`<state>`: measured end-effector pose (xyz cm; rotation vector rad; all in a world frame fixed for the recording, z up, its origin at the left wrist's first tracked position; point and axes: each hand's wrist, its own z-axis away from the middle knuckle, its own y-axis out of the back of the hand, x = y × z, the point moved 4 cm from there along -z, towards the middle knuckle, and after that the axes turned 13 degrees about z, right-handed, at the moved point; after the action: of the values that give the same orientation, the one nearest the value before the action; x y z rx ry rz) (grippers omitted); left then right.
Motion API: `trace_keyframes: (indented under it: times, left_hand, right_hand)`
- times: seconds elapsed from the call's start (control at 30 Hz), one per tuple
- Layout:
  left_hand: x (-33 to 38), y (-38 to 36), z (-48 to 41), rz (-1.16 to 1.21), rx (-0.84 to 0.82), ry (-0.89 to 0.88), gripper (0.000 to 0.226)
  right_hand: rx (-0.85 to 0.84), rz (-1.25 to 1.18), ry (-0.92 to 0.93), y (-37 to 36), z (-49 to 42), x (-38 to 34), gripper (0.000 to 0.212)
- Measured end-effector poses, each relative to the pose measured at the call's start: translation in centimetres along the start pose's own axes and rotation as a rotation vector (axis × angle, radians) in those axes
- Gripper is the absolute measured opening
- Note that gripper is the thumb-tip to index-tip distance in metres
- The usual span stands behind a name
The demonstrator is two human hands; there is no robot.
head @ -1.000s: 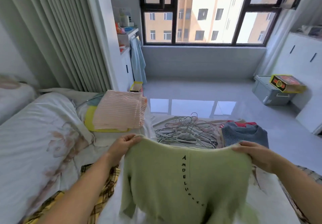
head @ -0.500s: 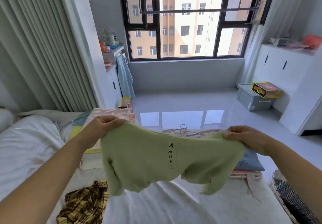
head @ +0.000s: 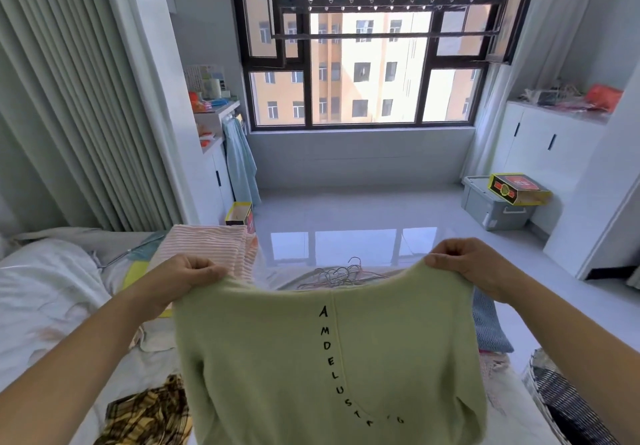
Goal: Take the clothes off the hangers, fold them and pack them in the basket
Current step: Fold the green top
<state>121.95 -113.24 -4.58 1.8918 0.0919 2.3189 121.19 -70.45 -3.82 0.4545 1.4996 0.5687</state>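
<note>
Pale green knit sweater [head: 322, 358] with black letters running down its centre seam is held up in the air in front of the person, above the white bed [head: 45, 306], spread flat and wide. Left hand [head: 183, 280] grips its top left corner, fingers curled round the fabric; right hand [head: 464, 268] grips the top right corner the same way. Half a second ago the sweater hung crumpled and sagging between the hands with only a few letters showing; now it is pulled taut, the top edge a shallow curve, and the whole letter row shows. Both hands have moved further apart and sit higher in view.

Folded pink striped garment [head: 207, 250] lies on the bed behind the left hand. Pile of wire hangers [head: 341, 274] lies beyond the sweater's top edge, mostly hidden. Blue knit garment [head: 486, 326], folded, is at the sweater's right edge, under the right wrist. Yellow and brown plaid cloth [head: 145, 417] lies crumpled on the bed, lower left. Dark woven basket [head: 568, 406] sits at lower right, just beside the bed, partly cut off by the frame.
</note>
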Motion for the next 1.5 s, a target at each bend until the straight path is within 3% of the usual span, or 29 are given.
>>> trace_keyframes:
  times: [0.13, 0.2, 0.37, 0.43, 0.53, 0.63, 0.7, 0.77, 0.83, 0.9, 1.03, 1.13, 1.23, 1.5]
  left_hand:
    - [-0.8, -1.5, 0.3, -0.464, -0.043, 0.056, 0.03]
    - [-0.7, -2.1, 0.6, -0.484, -0.048, 0.015, 0.029]
    - [0.6, -1.5, 1.1, 0.094, 0.146, -0.134, 0.016]
    - [1.0, -1.8, 1.1, 0.237, 0.161, -0.171, 0.022]
    - [1.1, -3.0, 1.3, 0.354, 0.105, -0.199, 0.031]
    - [0.4, -3.3, 2.0, 0.332, -0.032, -0.06, 0.026]
    - [-0.2, -2.8, 2.7, 0.078, -0.114, 0.075, 0.023]
    - [-0.8, -2.0, 3.6, -0.167, -0.185, 0.195, 0.051]
    - [-0.7, -1.1, 3.8, -0.191, -0.18, 0.217, 0.064]
    - [0.1, -0.2, 3.2, -0.081, -0.11, 0.177, 0.051]
    - [0.3, -0.1, 0.3, 0.181, 0.001, 0.105, 0.009]
    - [-1.8, -0.9, -2.2, 0.097, 0.073, 0.085, 0.02]
    - [-2.1, -1.1, -4.4, 0.025, 0.148, 0.07, 0.014]
    - [10.9, 2.4, -7.1, 0.049, 0.252, -0.276, 0.011]
  right_hand:
    - [0.001, 0.097, 0.0, 0.5, 0.1, -0.3, 0.014]
    - [-0.019, 0.138, -0.011, 0.7, 0.3, -0.1, 0.013]
    - [-0.096, 0.27, -0.053, 1.3, 0.8, 1.1, 0.012]
    - [-0.184, 0.407, -0.127, 0.9, 1.2, 1.7, 0.014]
    - [-0.306, 0.618, -0.254, 0.0, 1.7, 3.0, 0.038]
    - [-0.281, 0.289, -0.253, -0.5, 1.8, 3.5, 0.047]
    - [-0.291, 0.061, -0.22, -0.3, 2.1, 3.2, 0.064]
    - [-0.339, -0.026, -0.163, 0.0, 2.7, 2.4, 0.054]
    - [-0.352, -0.059, -0.105, 0.8, 2.9, 1.3, 0.063]
    - [-0.333, -0.095, -0.077, 2.0, 2.3, 0.7, 0.074]
    - [-0.245, -0.227, -0.165, 2.0, -0.2, 1.0, 0.034]
    - [-0.189, -0.181, -0.273, 0.1, -2.2, 2.9, 0.019]
    - [-0.106, -0.066, -0.299, -0.7, -4.2, 3.3, 0.017]
    - [0.199, 0.048, 0.055, 5.5, -8.2, -8.3, 0.016]
